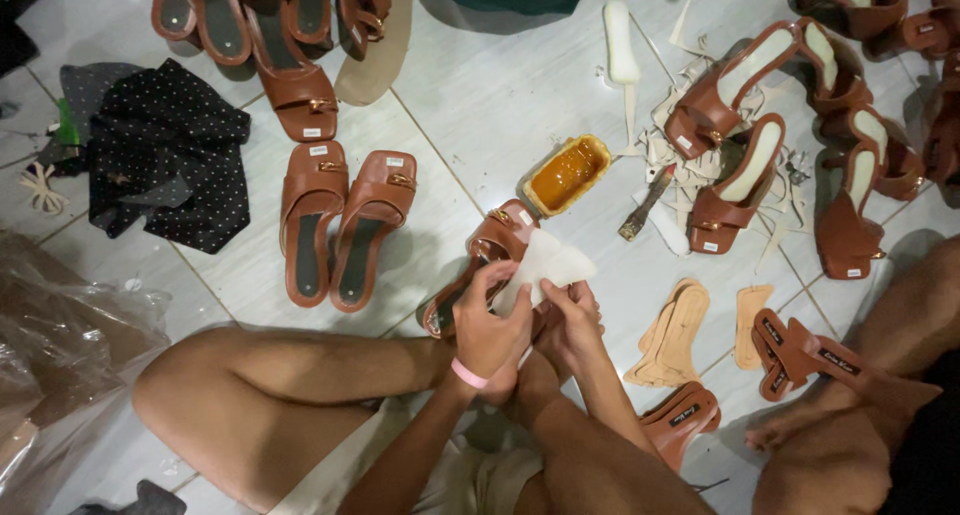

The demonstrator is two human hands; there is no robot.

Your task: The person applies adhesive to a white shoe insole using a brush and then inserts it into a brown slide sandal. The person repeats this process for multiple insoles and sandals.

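**A:** Bare knees and forearms fill the bottom of the view. Grip state?

**B:** Left hand [488, 327], pink band at the wrist, is closed on the pale off-white insole piece [545, 265], pinched at its lower left edge. Right hand [570, 325] is closed on the lower right edge of the same piece.

**A:** Piece relative to the grip?

**B:** It sticks up and away from both sets of fingertips, fanned out above them. It is held over the brown leather heeled sandal [480, 260], which lies under the hands on the white tiled floor [470, 105].

**A:** Nearby?

**B:** Yellow rectangular glue tray [567, 174] is seen just beyond the sandal. Tan flat insoles [675, 335] are stacked right of the hands.
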